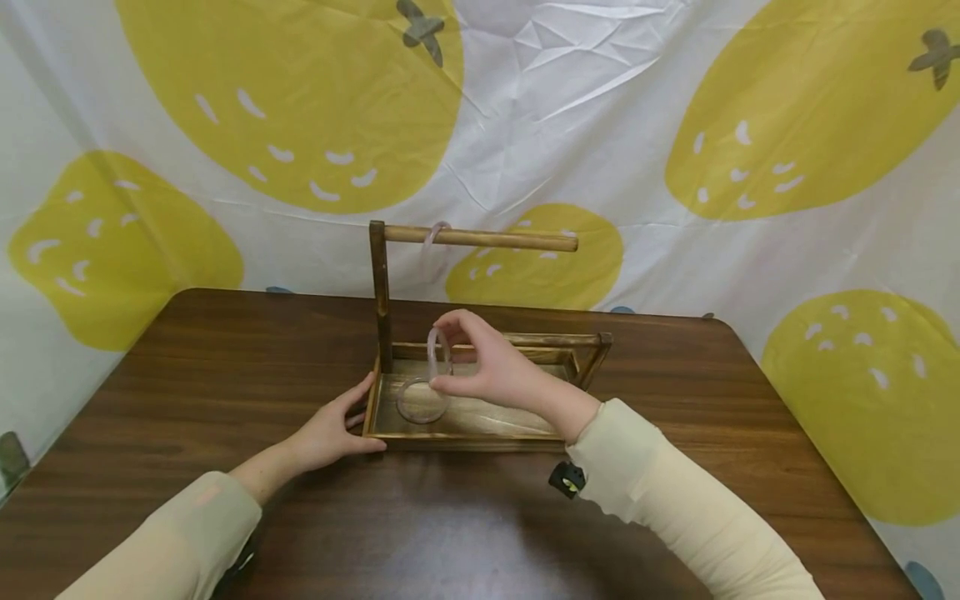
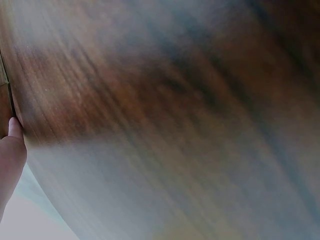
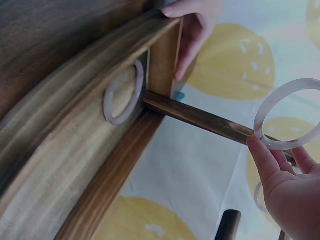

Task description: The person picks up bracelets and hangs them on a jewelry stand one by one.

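Note:
A pale, translucent bangle (image 1: 432, 357) is pinched upright between the thumb and fingers of my right hand (image 1: 495, 358), above the left part of a wooden tray stand (image 1: 472, 444). Inside the tray lies a second bangle (image 3: 108, 105), flat on its bottom. A third bangle (image 1: 428, 247) hangs from the stand's upper bar (image 1: 517, 240), near the post. My left hand (image 1: 326, 433) grips the tray's left end, its thumb at the front corner and its fingers along the side. Only a small part of that hand (image 2: 12, 155) enters the left wrist view.
The upper bar's right end is free-standing. A lower rail (image 1: 558, 340) runs along the tray's back, ending at a short post (image 1: 596, 362) on the right. Under everything is a dark wooden table (image 1: 247, 358), backed by a lemon-print cloth (image 1: 540, 108).

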Available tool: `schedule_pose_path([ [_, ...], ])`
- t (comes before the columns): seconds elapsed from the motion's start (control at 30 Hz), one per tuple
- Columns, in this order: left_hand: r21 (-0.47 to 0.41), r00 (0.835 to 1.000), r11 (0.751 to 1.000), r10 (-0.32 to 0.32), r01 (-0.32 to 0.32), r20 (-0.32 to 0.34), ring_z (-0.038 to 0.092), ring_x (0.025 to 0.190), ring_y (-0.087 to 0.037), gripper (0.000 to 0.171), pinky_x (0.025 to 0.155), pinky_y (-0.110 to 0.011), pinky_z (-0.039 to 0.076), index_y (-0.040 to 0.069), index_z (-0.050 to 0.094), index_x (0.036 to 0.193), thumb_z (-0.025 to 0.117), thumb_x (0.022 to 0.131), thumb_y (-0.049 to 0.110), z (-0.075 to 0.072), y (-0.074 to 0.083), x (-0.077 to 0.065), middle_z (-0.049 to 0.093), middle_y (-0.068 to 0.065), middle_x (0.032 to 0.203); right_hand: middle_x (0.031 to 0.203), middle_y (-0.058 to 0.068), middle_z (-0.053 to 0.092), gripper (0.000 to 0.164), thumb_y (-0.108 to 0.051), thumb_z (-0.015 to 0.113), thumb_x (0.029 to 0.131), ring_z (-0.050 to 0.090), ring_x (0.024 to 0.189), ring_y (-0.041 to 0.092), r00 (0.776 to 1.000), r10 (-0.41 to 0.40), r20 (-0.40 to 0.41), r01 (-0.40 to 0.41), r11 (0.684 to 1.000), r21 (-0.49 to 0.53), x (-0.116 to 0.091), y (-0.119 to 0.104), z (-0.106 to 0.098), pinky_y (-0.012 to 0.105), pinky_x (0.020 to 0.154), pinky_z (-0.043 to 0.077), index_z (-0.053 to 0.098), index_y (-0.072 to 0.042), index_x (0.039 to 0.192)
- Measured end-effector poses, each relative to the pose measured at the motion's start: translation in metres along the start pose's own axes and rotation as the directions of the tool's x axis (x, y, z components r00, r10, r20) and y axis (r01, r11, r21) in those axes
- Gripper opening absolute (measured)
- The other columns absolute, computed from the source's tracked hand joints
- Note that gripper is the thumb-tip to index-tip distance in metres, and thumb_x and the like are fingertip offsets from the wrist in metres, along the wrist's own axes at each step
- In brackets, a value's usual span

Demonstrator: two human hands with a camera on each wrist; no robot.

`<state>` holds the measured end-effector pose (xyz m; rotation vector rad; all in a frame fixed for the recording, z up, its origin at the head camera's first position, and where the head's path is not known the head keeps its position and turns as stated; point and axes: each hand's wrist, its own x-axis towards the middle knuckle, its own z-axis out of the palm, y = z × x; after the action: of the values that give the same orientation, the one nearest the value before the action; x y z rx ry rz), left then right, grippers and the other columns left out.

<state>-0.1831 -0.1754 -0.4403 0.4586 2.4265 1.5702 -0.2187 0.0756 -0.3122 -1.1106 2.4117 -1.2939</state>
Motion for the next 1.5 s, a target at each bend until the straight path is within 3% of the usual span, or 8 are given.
schedule_pose_path([
  [0.5, -0.006, 1.0, 1.0, -0.01, 0.01, 0.009, 0.035, 0.129, -0.048, 0.104, 0.102, -0.046, 0.044, -0.002, 0.006, 0.149, 0.078, 0.076, 0.013, 0.0, -0.002, -0.001, 0.007, -0.031, 0.153, 0.124, 0.019, 0.049, 0.058, -0.005, 0.07, 0.082, 0.053, 0.112, 0.032, 0.993, 0.058, -0.098, -0.054, 0.997, 0.047, 0.004, 0.0, -0.018, 0.031, 0.097, 0.051, 0.038, 0.003, 0.13],
  [0.73, -0.012, 1.0, 1.0, -0.005, 0.005, 0.012, 0.035, 0.129, -0.048, 0.104, 0.102, -0.046, 0.044, -0.002, 0.006, 0.149, 0.078, 0.075, 0.012, -0.001, -0.001, 0.0, 0.007, -0.031, 0.153, 0.121, 0.02, 0.049, 0.056, -0.003, 0.069, 0.082, 0.054, 0.111, 0.033, 0.991, 0.039, -0.127, -0.032, 0.998, 0.061, 0.005, -0.002, -0.024, 0.035, 0.096, 0.052, 0.039, 0.003, 0.129],
  [1.5, -0.017, 1.0, 1.0, 0.0, 0.0, 0.006, 0.036, 0.128, -0.049, 0.104, 0.102, -0.048, 0.043, -0.002, 0.007, 0.149, 0.078, 0.075, 0.012, 0.0, -0.002, 0.0, 0.007, -0.031, 0.153, 0.123, 0.019, 0.044, 0.057, -0.003, 0.066, 0.085, 0.049, 0.115, 0.031, 0.972, 0.108, -0.207, -0.082, 0.988, 0.13, 0.0, -0.001, -0.045, 0.04, 0.102, 0.047, 0.035, -0.001, 0.133],
])
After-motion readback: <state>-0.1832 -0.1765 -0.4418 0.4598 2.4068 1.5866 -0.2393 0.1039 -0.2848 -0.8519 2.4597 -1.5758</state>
